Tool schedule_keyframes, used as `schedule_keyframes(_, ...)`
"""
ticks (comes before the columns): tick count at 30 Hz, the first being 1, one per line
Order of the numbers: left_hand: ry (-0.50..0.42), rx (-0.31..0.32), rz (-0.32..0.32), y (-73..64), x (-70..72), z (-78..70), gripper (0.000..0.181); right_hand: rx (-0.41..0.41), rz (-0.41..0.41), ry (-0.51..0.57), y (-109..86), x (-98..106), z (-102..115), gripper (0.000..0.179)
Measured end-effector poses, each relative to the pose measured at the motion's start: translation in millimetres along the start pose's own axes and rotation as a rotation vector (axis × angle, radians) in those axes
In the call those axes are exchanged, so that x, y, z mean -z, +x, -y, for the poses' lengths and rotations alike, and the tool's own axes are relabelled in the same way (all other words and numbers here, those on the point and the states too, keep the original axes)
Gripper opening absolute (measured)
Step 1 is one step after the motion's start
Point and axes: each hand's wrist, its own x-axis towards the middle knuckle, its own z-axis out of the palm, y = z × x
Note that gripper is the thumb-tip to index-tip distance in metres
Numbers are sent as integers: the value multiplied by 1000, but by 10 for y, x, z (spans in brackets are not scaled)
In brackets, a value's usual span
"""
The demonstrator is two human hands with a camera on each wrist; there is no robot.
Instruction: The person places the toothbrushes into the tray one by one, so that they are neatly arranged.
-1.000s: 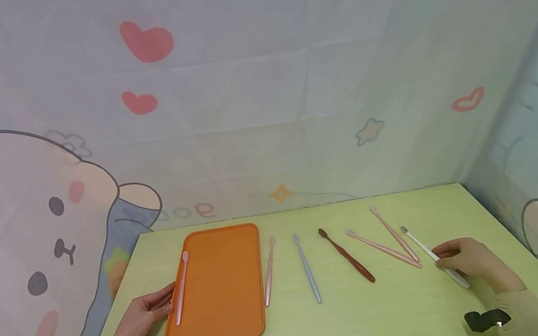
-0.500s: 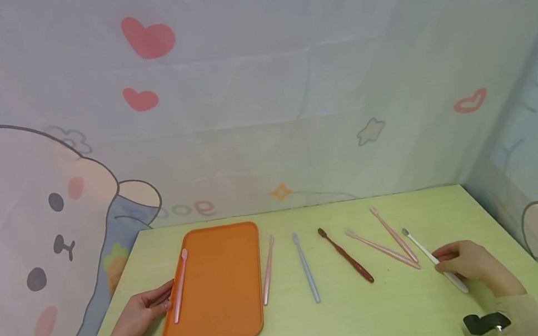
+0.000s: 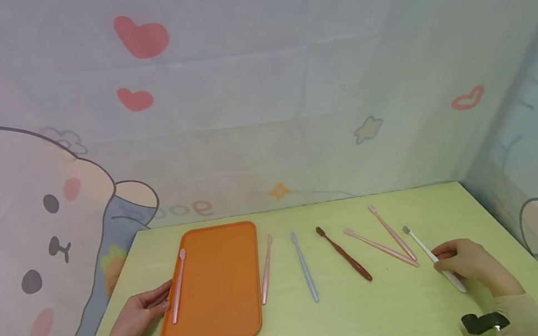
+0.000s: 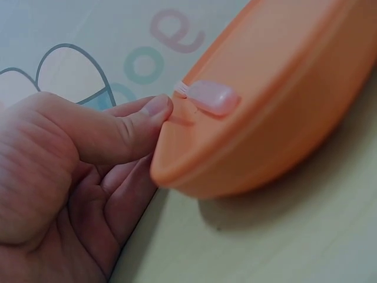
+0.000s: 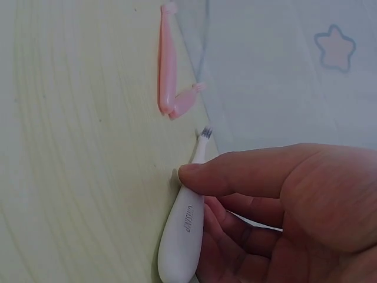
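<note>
My left hand (image 3: 134,322) grips the left rim of an orange tray (image 3: 220,286), its thumb on the edge in the left wrist view. One pink toothbrush (image 3: 179,286) lies lengthwise inside, along that same side. At the right of the table, my right hand (image 3: 469,262) pinches a white toothbrush (image 3: 428,252) between thumb and fingers. Its dark bristles point away from me, and its thick handle (image 5: 182,236) slants towards me, close over the tabletop in the right wrist view.
Between the hands lie a pink toothbrush (image 3: 267,269), a blue toothbrush (image 3: 305,267), a brown toothbrush (image 3: 344,254) and two more pink toothbrushes (image 3: 382,247) whose handle ends meet. A printed cloth (image 3: 249,92) hangs behind the pale green table (image 3: 359,325).
The white toothbrush has turned slightly in my right hand, its handle end swinging a little left. The left hand stays on the tray. The head view has shifted slightly.
</note>
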Motion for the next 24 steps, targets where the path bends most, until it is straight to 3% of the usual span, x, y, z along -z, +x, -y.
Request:
schedule_keyframes(8, 11, 22, 4, -5, 8, 19, 57, -9, -6, 13, 21, -22, -56, 44)
schedule_keyframes(24, 10, 24, 9, 5, 9, 17, 57, -2, -43, 138, -5, -42, -75, 53)
